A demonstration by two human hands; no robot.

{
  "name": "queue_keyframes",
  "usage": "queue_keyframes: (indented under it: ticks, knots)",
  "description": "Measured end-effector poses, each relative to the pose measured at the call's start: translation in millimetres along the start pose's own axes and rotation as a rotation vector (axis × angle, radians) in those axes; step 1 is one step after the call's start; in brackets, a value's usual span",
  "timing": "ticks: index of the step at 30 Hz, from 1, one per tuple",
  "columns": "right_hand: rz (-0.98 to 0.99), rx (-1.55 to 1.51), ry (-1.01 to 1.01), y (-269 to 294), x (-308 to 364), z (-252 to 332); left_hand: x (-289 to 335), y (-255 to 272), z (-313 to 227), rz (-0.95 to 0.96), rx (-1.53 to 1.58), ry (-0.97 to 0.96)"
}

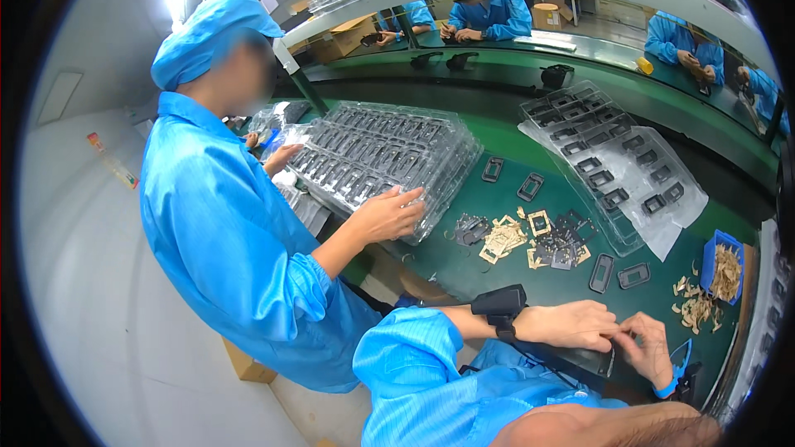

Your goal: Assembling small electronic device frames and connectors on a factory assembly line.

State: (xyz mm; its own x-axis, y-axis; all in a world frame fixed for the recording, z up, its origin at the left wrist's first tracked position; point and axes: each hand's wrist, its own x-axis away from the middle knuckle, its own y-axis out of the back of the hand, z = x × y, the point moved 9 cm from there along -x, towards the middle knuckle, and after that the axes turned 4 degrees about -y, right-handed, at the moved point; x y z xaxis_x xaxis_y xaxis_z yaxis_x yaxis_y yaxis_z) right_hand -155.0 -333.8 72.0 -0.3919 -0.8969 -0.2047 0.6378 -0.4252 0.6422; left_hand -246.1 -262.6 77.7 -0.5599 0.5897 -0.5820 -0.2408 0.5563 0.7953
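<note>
My left hand (580, 325) and my right hand (649, 352) meet over the near edge of the green table, fingertips pinched close together. A thin, dark, shiny piece (611, 362) hangs below the fingers; its kind and which hand holds it are unclear. Just beyond my left hand lie two black oblong frames, one upright (602, 273) and one sideways (634, 275). Farther off is a loose heap of tan cut-out pieces (503, 239) and dark grey flat pieces (566, 241). Tan scraps (698, 309) are scattered beyond my right hand.
At the right stands a blue bin (710, 263) filled with tan scraps. A clear tray (623, 240) and white sheet (662, 236) carry black frames. On my left, a co-worker (240, 223) touches a stack of clear trays (389, 167). Behind runs a green conveyor (497, 74).
</note>
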Motion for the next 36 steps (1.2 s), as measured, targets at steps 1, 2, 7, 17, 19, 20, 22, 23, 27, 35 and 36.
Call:
queue_keyframes:
  ticks: [1,2,7,17,19,20,22,23,27,35,36]
  knots:
    - [0.035,-0.032,0.001,-4,0,-1,-3,-2,-6,0.037,-0.059,-0.067]
    - [0.070,-0.036,-0.017,-5,0,0,-6,1,-8,0.025,-0.036,-0.090]
    - [0.152,0.009,-0.007,-12,7,-6,-8,-4,-11,0.029,-0.072,-0.164]
    - [0.220,-0.004,-0.046,-15,6,-8,-10,-3,-22,-0.016,-0.180,-0.286]
    - [0.229,0.025,-0.033,-17,8,-11,-11,-3,-25,-0.007,-0.204,-0.305]
    - [0.234,0.029,-0.038,-17,9,-16,-11,-4,-28,0.003,-0.233,-0.323]
    - [0.245,0.030,-0.050,-19,12,-19,-12,-4,-32,-0.017,-0.252,-0.323]
    - [0.250,0.020,-0.064,-20,13,-20,-12,-3,-34,-0.034,-0.278,-0.324]
    - [0.203,-0.027,-0.085,-16,14,-21,-8,-8,-38,0.059,-0.305,-0.329]
    - [-0.145,-0.609,-0.572,-1,60,-101,70,36,49,-0.159,-0.291,0.504]
    - [-0.139,-0.657,-0.598,-8,58,-100,79,44,53,-0.146,-0.300,0.589]
